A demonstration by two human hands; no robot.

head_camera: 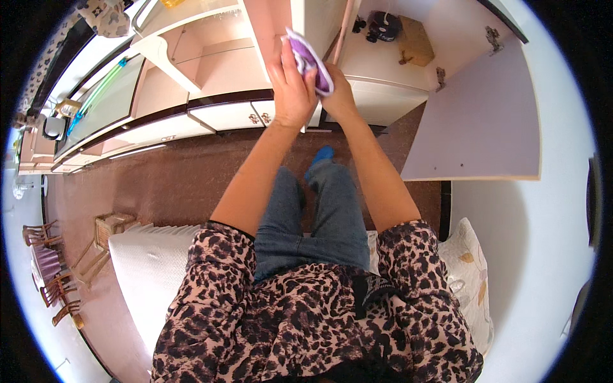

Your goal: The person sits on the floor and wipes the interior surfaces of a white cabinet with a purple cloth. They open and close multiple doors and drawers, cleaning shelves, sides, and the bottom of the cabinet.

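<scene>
A folded purple cloth with a white edge (pixel 311 62) is between my two hands, in front of a pale wooden cabinet. My left hand (pixel 293 91) lies along the cloth's left side, its fingers stretched up and its thumb over the cloth. My right hand (pixel 338 91) holds the cloth's lower right side; its fingers are mostly hidden behind the cloth. Right of my hands a cabinet compartment stands open, with a dark object (pixel 384 26) and a brown cardboard piece (pixel 415 42) on its pale shelf.
An open cabinet door (pixel 483 115) juts out at the right. Low white cabinets (pixel 225 117) and open shelves (pixel 225 67) run leftwards. Green and blue sticks (pixel 98 95) lie on the unit at the left. Behind me are a white-covered bed (pixel 148 268) and a wooden stool (pixel 107 230).
</scene>
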